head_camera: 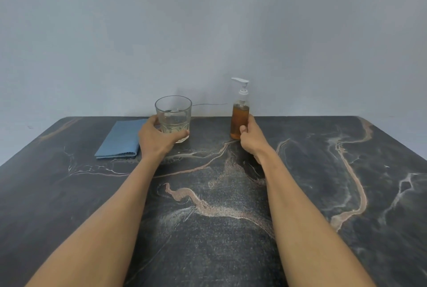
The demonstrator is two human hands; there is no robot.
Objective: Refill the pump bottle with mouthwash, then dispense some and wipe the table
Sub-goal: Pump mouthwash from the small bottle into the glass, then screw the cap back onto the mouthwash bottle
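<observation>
While reaching over the dark marbled table (231,194): left hand (154,139) curled round glass (173,115); right hand (251,138) gripping amber pump bottle (239,120), upright right of glass. Left of glass, folded blue cloth (121,139).

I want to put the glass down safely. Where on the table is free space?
Free: the near table between the forearms, and right of the pump bottle. Crowded: the far edge, where blue cloth, glass in left hand and right hand sit.

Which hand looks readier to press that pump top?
Probably the left hand: it only grips the glass, which can stand alone, while the right hand steadies the pump bottle.
</observation>
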